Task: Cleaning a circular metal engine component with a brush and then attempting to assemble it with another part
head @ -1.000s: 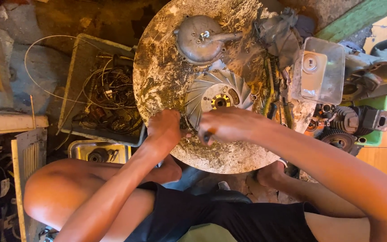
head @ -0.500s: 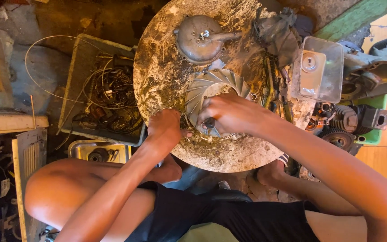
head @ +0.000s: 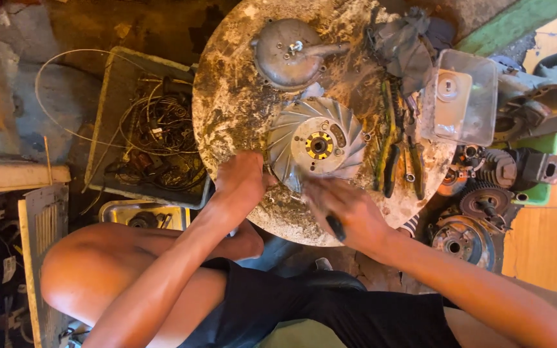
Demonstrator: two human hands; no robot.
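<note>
A finned metal flywheel (head: 317, 143) with a brass-coloured hub lies on a round, dirty work table (head: 240, 96). My left hand (head: 243, 180) rests on the table against the flywheel's left edge, fingers curled. My right hand (head: 343, 209) is just below the flywheel at the table's near edge, closed around a dark-handled tool (head: 335, 227) whose tip is hidden. A grey round engine cover (head: 288, 51) lies beyond the flywheel.
Pliers and green-handled tools (head: 394, 151) lie right of the flywheel, with a clear plastic box (head: 462, 96) and a dark rag (head: 404, 38) behind. A crate of wires (head: 153, 135) stands left; engine parts and gears (head: 478, 206) sit right. My knees are below the table.
My right hand has pulled back from over the flywheel's hub to the table's near edge, uncovering the flywheel. The left hand has stayed at its left edge.
</note>
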